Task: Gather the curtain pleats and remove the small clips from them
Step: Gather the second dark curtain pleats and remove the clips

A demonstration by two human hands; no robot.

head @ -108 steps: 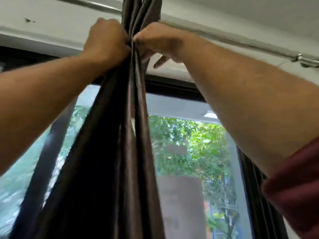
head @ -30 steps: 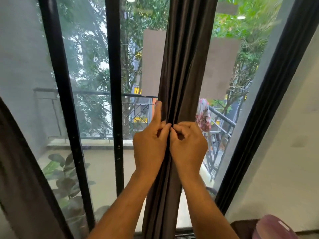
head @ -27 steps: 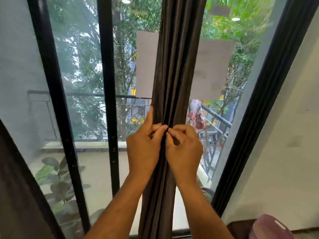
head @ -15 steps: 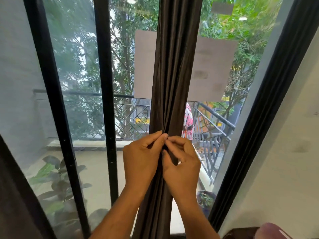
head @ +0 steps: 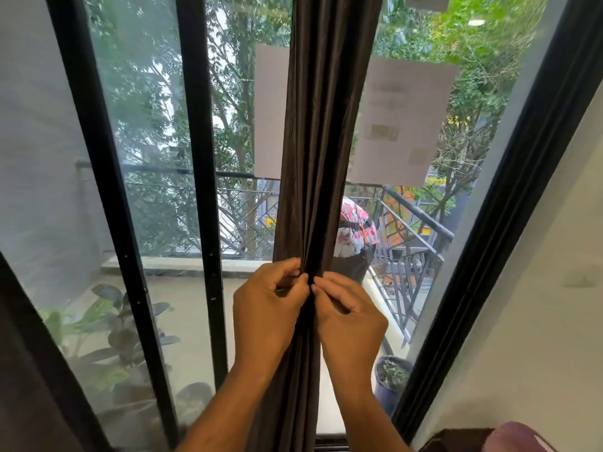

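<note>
A dark brown curtain [head: 321, 151] hangs bunched into narrow pleats down the middle of the window. My left hand [head: 267, 316] pinches the pleats from the left side. Fingertip to fingertip with it, my right hand [head: 350, 321] pinches the same folds from the right at about waist height. Where the fingertips meet, a small dark spot [head: 310, 281] shows on the fabric; I cannot tell whether it is a clip.
Black window frames [head: 199, 190] stand left of the curtain and another black frame [head: 509, 203] to the right. A white wall [head: 554, 288] is at the right. Paper sheets [head: 401, 125] are stuck on the glass. A pink object [head: 518, 438] sits at bottom right.
Both hands have slid from the curtain's top near the rod down to mid height and keep sliding down the pleats, still pinching them together. The view tilted downward.
</note>
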